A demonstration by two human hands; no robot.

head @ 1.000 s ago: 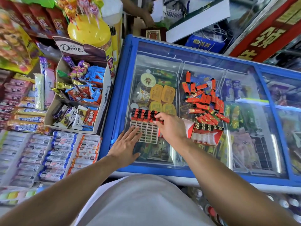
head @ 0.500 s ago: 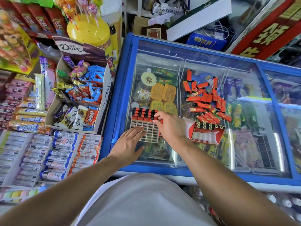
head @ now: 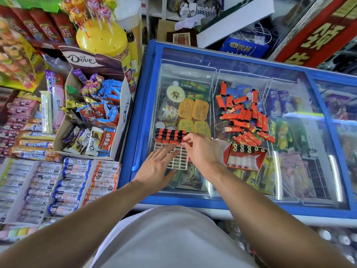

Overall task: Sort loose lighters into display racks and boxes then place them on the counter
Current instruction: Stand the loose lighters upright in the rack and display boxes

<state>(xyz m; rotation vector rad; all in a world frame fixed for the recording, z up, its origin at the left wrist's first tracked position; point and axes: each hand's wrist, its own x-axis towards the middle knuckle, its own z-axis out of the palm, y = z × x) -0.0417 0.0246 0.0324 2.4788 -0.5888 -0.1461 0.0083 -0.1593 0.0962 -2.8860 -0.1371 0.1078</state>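
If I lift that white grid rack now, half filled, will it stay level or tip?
The white grid rack looks like thin plastic, so probably light and a bit flexible. Its lighters fill only the far row, so it would likely tip that way. On the glass lid it may slide easily; the left hand steadies it.

The freezer lid (head: 241, 78) under my arms is smooth, glossy glass in a blue plastic frame. The lighters (head: 245, 117) look like shiny red plastic, the rack (head: 179, 161) matt white plastic (a grid), and the Dove box (head: 123, 111) plain cardboard.
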